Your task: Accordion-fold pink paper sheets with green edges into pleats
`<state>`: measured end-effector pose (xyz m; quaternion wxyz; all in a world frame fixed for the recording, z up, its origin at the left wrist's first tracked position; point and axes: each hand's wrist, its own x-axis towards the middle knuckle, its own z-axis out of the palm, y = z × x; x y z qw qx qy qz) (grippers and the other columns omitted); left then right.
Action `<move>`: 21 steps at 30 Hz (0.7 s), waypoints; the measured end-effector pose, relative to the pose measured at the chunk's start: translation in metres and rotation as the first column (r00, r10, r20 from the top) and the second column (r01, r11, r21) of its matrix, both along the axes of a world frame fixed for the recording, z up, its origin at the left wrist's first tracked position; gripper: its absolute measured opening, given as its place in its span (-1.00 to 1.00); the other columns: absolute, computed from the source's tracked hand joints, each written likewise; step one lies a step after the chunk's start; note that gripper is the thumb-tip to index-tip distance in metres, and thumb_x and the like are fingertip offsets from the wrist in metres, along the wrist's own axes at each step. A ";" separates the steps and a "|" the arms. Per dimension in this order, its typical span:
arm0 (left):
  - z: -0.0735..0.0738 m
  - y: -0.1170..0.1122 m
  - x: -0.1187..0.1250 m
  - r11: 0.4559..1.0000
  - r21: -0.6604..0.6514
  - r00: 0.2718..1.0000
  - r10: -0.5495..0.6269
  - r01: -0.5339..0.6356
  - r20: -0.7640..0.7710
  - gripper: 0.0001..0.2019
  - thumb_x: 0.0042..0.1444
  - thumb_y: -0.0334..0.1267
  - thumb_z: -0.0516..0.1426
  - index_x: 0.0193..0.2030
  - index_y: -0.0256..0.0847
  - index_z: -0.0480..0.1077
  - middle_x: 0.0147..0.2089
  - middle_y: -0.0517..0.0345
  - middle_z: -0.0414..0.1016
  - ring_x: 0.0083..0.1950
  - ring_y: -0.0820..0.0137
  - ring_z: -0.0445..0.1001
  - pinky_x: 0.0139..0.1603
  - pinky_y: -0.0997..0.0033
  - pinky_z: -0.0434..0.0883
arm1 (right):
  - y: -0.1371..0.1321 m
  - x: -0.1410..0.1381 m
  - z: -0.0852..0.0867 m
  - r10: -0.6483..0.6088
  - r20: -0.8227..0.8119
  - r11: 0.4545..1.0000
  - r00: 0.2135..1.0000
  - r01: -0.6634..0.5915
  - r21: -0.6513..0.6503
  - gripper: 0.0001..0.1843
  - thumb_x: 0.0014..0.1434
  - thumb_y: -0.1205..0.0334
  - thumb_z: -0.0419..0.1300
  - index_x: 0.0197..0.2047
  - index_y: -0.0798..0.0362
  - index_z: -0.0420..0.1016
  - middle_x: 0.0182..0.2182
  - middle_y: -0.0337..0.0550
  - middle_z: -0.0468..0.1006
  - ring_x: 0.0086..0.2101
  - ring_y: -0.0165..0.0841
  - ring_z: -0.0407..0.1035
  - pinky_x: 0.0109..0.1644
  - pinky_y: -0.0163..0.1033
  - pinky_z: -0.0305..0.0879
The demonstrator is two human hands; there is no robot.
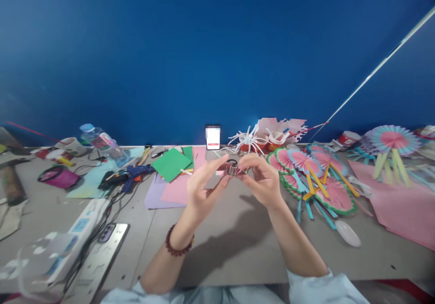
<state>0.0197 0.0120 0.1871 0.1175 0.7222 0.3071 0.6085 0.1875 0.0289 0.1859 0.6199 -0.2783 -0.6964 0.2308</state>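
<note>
Between my two hands is a small piece of accordion-pleated paper (233, 170), its folds standing close together above the table. My left hand (203, 187), with a dark red bead bracelet on its wrist, pinches the left end between thumb and fingers. At the other end, the thumb and bent fingers of my right hand (261, 180) grip the pleats. The fingers partly cover the paper, so its full shape is hidden. Just behind the hands stands a phone with a lit screen (213, 138), upright against the blue wall.
Pleated paper rosettes (335, 195) with ribbon tails lie to the right, near a white spoon (348, 234) and pink sheets (401, 204). Leftward are green paper (171, 164), a blue glue gun (134, 177), a bottle (105, 143), a power strip (81, 224) and another phone (102, 258).
</note>
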 end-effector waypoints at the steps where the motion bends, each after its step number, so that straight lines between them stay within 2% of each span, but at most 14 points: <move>1: -0.001 0.000 0.001 1.000 -0.025 1.000 -0.006 0.007 0.029 -0.65 0.15 -0.39 0.18 0.09 -0.13 0.42 -0.12 0.05 0.58 -0.17 0.38 0.57 -0.12 0.38 0.54 | 0.000 0.000 -0.001 0.024 -0.011 1.000 1.000 -0.024 -0.016 -0.93 0.12 0.24 0.26 -0.27 -0.02 0.51 -0.35 -0.16 0.54 -0.32 -0.33 0.41 -0.29 -0.22 0.37; 5: -0.003 0.000 0.004 0.998 -0.067 0.996 -0.014 0.020 0.083 -0.76 0.15 -0.37 0.19 -0.03 -0.15 0.50 -0.13 0.06 0.59 -0.20 0.38 0.58 -0.19 0.43 0.56 | 0.001 -0.003 -0.002 0.092 -0.083 0.993 0.992 -0.098 -0.071 -0.92 0.12 0.29 0.26 -0.26 0.00 0.50 -0.36 -0.18 0.54 -0.32 -0.37 0.41 -0.26 -0.25 0.39; 8: -0.004 0.004 0.004 0.996 -0.080 0.996 -0.040 0.047 0.085 -0.74 0.16 -0.36 0.18 -0.01 -0.11 0.51 -0.10 0.03 0.55 -0.13 0.36 0.54 -0.18 0.43 0.54 | 0.002 -0.005 -0.003 0.118 -0.124 0.983 0.985 -0.133 -0.124 -0.96 0.12 0.28 0.25 -0.30 -0.01 0.50 -0.38 -0.20 0.53 -0.33 -0.39 0.42 -0.24 -0.28 0.39; 10: -0.004 0.006 0.003 0.988 -0.131 0.993 -0.071 0.083 0.090 -0.72 0.17 -0.35 0.18 0.02 -0.10 0.51 -0.13 0.03 0.54 -0.15 0.38 0.53 -0.21 0.46 0.51 | 0.002 -0.005 -0.003 0.123 -0.151 0.974 0.981 -0.149 -0.171 -0.98 0.12 0.25 0.25 -0.33 0.00 0.49 -0.40 -0.22 0.52 -0.35 -0.41 0.42 -0.26 -0.30 0.40; 16: -0.004 0.009 0.004 0.962 -0.232 0.979 -0.101 0.141 0.176 -0.75 0.17 -0.33 0.18 -0.01 -0.12 0.53 -0.15 0.03 0.54 -0.17 0.39 0.53 -0.19 0.49 0.50 | 0.002 -0.007 -0.003 0.143 -0.207 0.920 0.968 -0.207 -0.333 -0.82 0.09 0.10 0.28 -0.34 0.02 0.43 -0.42 -0.21 0.51 -0.41 -0.43 0.42 -0.33 -0.32 0.40; 21: -0.003 0.006 0.009 0.980 -0.198 0.988 -0.005 0.035 0.152 -0.80 0.13 -0.38 0.18 -0.11 -0.18 0.54 -0.19 0.05 0.54 -0.25 0.44 0.53 -0.23 0.49 0.51 | 0.002 -0.011 -0.005 0.186 -0.205 0.908 0.961 -0.248 -0.339 -0.77 0.02 0.12 0.34 -0.31 0.02 0.42 -0.43 -0.23 0.50 -0.41 -0.42 0.42 -0.35 -0.31 0.41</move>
